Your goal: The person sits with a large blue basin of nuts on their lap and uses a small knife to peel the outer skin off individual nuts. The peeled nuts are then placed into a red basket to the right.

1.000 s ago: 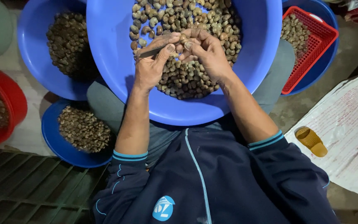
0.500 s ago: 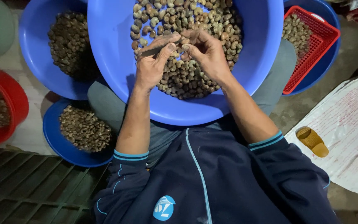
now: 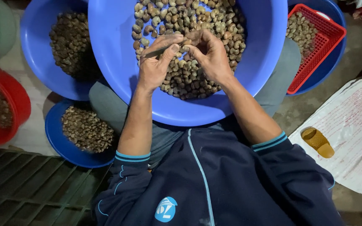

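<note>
- The left hand (image 3: 158,62) and the right hand (image 3: 208,54) meet over the large blue basin (image 3: 118,75) in the upper middle of the frame, fingertips together.
- Between them they pinch a single nut (image 3: 186,42); the left hand also grips a thin dark tool (image 3: 156,51) lying across its fingers (a blade or a pick, too small to tell which).
- The basin rests on the person's lap and holds a heap of pale and brown nuts (image 3: 193,21), right under the hands.
- At upper left a second blue basin (image 3: 38,54) holds a darker pile of shells or nuts (image 3: 70,42).
- At lower left, just beside the left forearm, a smaller blue bowl (image 3: 55,138) carries a brownish heap (image 3: 86,129).
- At the left edge sits a red tub (image 3: 17,104), with a green tub (image 3: 5,29) above it.
- At upper right a red mesh basket (image 3: 319,50) with nuts rests inside another blue basin (image 3: 336,12).
- At right a white printed sack (image 3: 357,125) lies on the floor, with a yellow sandal (image 3: 317,141) on it.
- A dark metal grate (image 3: 30,188) fills the lower left corner.
</note>
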